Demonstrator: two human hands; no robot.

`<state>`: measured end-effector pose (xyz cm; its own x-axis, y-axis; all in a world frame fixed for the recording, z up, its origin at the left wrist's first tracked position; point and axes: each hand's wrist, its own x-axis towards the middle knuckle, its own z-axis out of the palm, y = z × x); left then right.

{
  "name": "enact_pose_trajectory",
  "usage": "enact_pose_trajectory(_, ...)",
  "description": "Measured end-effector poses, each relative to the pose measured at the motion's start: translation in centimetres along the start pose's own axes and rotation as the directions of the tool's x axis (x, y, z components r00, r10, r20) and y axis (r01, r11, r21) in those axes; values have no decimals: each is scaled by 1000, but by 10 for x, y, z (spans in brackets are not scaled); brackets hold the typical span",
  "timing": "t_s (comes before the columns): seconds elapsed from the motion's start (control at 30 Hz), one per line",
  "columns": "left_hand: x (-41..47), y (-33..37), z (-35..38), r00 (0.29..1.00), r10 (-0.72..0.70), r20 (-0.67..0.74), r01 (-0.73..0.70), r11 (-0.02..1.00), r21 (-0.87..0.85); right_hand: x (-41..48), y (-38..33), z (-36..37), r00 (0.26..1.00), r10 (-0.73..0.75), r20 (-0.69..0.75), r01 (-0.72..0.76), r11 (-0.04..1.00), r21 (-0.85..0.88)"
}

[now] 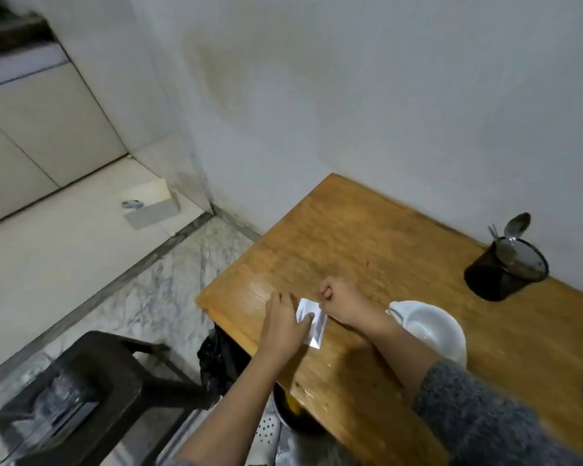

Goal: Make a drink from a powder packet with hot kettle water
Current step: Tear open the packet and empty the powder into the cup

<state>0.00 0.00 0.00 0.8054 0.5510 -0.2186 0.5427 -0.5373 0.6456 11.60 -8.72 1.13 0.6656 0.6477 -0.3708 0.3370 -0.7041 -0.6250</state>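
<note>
Both hands grip the packet (312, 322) near the bench's (401, 264) left edge, left hand (283, 326) pinning it, right hand (342, 299) clenched on its top edge; light, thin, likely slippery.

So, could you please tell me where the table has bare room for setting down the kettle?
The wooden table is bare between the wall and the hands, left of the black cutlery holder. It is crowded near the packet and white bowl.
</note>
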Motion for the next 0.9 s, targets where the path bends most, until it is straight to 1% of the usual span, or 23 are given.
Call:
enact_pose_trajectory(0.13, -4, -3, 4, 998, -62, 22, 62, 998, 5, 3, 0, 4, 999, 29, 34, -27, 998, -49)
enact_pose_trajectory(0.2, -3, -5, 6, 997, -64, 34, 64, 998, 9, 4, 2, 8, 997, 39, 61, -35, 997, -72)
enact_pose_trajectory(0.27, -1, -8, 7, 997, -71, 40, 72, 997, -23, 7, 2, 10, 995, 59, 74, -53, 995, -84)
enact_pose_trajectory(0.37, 3, -8, 8, 993, -96, 67, 101, 991, -89, 8, 1, 11, 990, 100, 100, -94, 993, -66)
enact_pose_trajectory(0.43, 8, -8, 7, 989, -110, 102, 118, 990, -79, 7, 0, 11, 985, 115, 129, -110, 993, -45)
enact_pose_trajectory(0.5, 15, -10, 4, 985, -85, 149, 89, 996, -24, 4, -2, 6, 980, 107, 167, -106, 994, -18)
enact_pose_trajectory(0.57, 22, -10, -2, 982, -9, 191, 10, 1000, -6, 0, -7, -7, 978, 84, 189, -90, 996, 24)
enact_pose_trajectory(0.6, 25, -9, -8, 978, 27, 207, -19, 999, -42, -2, -10, -16, 979, 74, 191, -83, 996, 44)
enact_pose_trajectory(0.67, 30, 0, -22, 972, 67, 227, -19, 979, -204, -6, -16, -37, 979, 63, 192, -80, 994, 79)
enact_pose_trajectory(0.73, 36, 19, -38, 962, 116, 246, -13, 924, -383, -10, -23, -63, 986, 65, 154, -80, 992, 97)
enact_pose_trajectory(0.77, 39, 30, -45, 960, 153, 234, -33, 894, -447, -12, -28, -77, 990, 58, 131, -70, 994, 86)
enact_pose_trajectory(0.83, 45, 58, -61, 953, 238, 189, -104, 840, -532, -15, -38, -110, 996, 21, 85, -24, 999, 27)
enact_pose_trajectory(0.9, 50, 90, -78, 941, 299, 160, -155, 798, -582, -21, -53, -145, 999, -28, 26, 28, 999, -15)
